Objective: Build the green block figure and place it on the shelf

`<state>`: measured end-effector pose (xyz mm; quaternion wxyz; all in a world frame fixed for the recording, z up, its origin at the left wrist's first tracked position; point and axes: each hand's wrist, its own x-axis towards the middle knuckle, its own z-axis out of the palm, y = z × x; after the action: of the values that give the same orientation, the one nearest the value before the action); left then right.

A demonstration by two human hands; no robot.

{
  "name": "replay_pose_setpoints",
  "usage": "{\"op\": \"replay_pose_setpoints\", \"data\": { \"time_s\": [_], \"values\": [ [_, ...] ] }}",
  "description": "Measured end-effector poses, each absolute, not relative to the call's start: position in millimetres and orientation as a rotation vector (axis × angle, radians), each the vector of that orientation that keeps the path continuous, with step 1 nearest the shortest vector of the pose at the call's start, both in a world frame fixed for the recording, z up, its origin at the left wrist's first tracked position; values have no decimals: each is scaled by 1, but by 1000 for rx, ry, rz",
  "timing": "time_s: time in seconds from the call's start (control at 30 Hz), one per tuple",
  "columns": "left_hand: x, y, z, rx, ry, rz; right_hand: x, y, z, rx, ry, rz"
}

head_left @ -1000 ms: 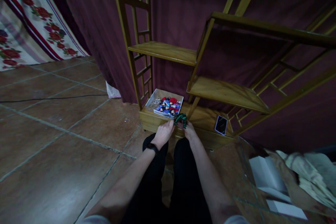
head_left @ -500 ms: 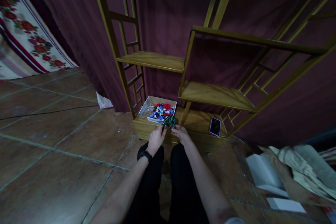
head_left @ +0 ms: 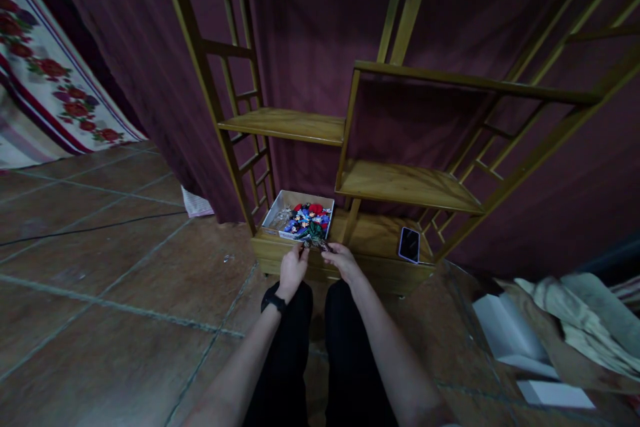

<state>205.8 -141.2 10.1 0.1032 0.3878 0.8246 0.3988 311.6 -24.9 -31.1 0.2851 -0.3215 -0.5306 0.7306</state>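
Both my hands reach to the bottom ledge of a wooden shelf unit (head_left: pixel 400 187). My left hand (head_left: pixel 293 269), with a black watch on its wrist, and my right hand (head_left: pixel 341 259) pinch a small dark green item (head_left: pixel 316 235) between them, right at the near edge of a white box (head_left: pixel 280 203). The box sits on the lowest board and holds several small red, blue and dark pieces (head_left: pixel 307 217). My legs in black trousers stretch out below my arms.
A phone (head_left: pixel 409 244) lies on the lowest board at the right. White boxes (head_left: pixel 510 337) and crumpled cloth (head_left: pixel 585 327) lie on the floor at right. A dark red curtain hangs behind the shelf; a black cable (head_left: pixel 90 227) crosses the tiled floor at left.
The green item and both hands have moved a little left and toward the box's near edge. The camera has tilted up, showing more of the shelf.
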Motion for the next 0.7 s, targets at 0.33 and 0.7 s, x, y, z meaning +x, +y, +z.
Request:
{"op": "replay_pose_setpoints", "data": {
  "time_s": [0.33, 0.7],
  "values": [
    [199, -137, 4, 1000, 2423, 1192, 311, -30, -18, -882, -1493, 1883],
    [187, -130, -12, 785, 2255, 1265, 297, -28, -30, -794, -1613, 1665]
  ]
}}
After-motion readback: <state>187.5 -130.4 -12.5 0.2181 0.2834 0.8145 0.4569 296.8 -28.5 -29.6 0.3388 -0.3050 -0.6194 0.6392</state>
